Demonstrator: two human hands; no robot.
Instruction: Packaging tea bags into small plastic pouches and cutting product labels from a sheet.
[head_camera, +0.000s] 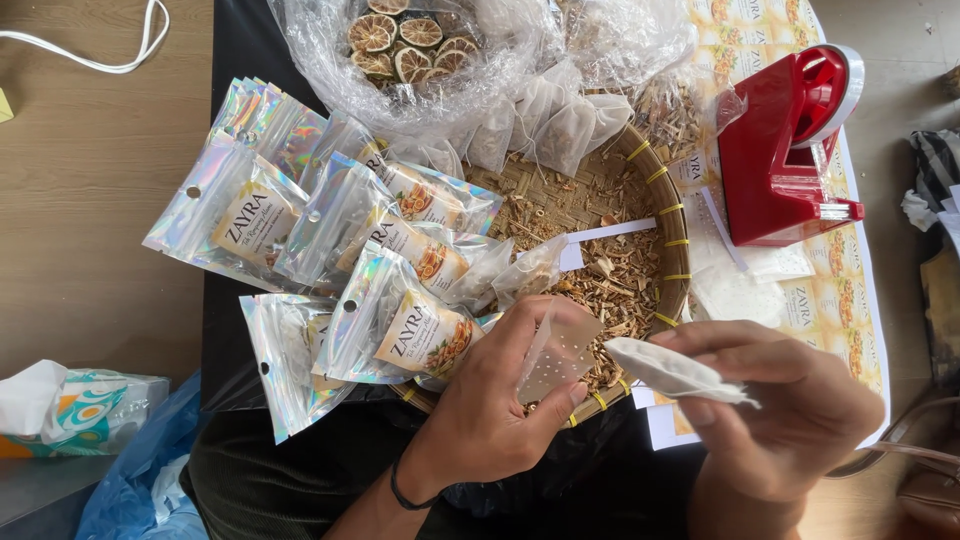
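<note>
My left hand (495, 400) holds a small translucent pouch (556, 358) over the near rim of a round woven tray (668, 215). My right hand (785, 410) pinches a white mesh tea bag (672, 372) just right of the tray's edge. The tray holds loose dried herb cuttings (610, 275) and a strip of white paper. Shiny holographic labelled packets (400, 325) lie piled across the tray's left side and spread onto the black cloth (225, 310).
A clear bag of dried citrus slices (400, 45) and empty mesh bags (555, 120) sit at the far side. A red tape dispenser (785, 150) stands right on printed label sheets (835, 300). A tissue pack (75, 405) and a blue plastic bag lie lower left.
</note>
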